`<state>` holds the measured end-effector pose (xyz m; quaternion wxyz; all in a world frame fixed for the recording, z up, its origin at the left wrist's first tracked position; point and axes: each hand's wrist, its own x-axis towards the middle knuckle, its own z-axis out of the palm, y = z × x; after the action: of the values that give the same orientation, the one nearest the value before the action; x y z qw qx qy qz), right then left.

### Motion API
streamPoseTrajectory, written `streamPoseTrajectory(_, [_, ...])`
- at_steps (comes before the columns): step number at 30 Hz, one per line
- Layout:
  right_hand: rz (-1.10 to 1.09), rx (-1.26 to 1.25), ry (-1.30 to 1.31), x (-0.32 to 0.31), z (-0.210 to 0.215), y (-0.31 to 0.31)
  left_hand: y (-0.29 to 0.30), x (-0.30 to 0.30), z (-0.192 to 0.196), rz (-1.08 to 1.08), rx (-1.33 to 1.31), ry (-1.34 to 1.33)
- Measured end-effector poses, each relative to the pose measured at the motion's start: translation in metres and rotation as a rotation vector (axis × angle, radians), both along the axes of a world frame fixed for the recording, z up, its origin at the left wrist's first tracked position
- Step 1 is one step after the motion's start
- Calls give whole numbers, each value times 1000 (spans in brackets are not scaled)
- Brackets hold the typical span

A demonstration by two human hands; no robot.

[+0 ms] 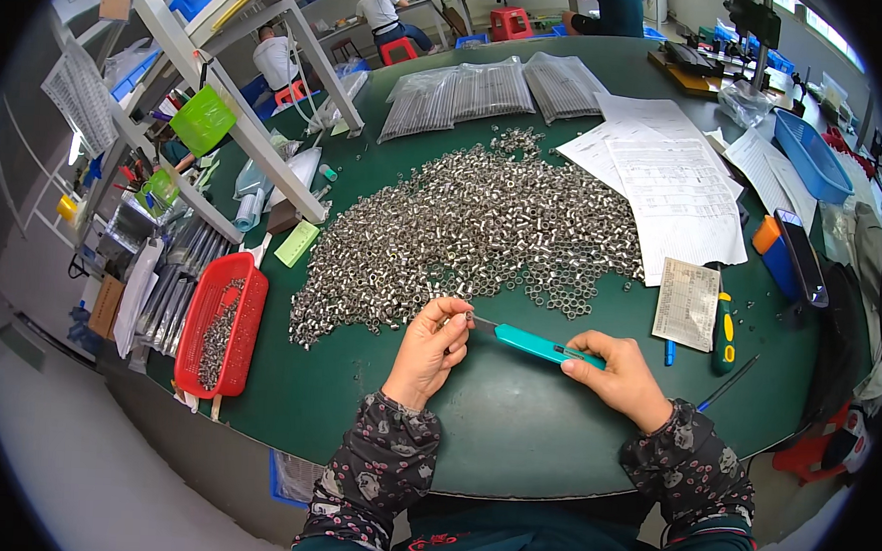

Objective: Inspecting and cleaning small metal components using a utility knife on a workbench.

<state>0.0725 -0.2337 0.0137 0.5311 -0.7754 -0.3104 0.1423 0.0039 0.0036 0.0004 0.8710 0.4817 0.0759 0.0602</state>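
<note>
One tiny metal piece (470,318), probably light, hard and slippery, best held by its sides, is pinched in my left fingers (448,328) above the counter (498,428); my right fingers (589,344) grip the teal-handled knife (531,343), likely stiff, near its rear end.

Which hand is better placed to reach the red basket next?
Probably the left hand: the red basket sits off to the left, nearer to it. The right hand is farther away and holds the teal knife.
</note>
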Motion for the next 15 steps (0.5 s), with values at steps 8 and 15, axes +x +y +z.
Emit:
streamPoseTrajectory(8, [4, -65, 14, 0, 2, -2, -2, 0, 0, -8, 14, 15])
streamPoseTrajectory(15, [-16, -116, -11, 0, 2, -2, -1, -1, -3, -15, 38, 33])
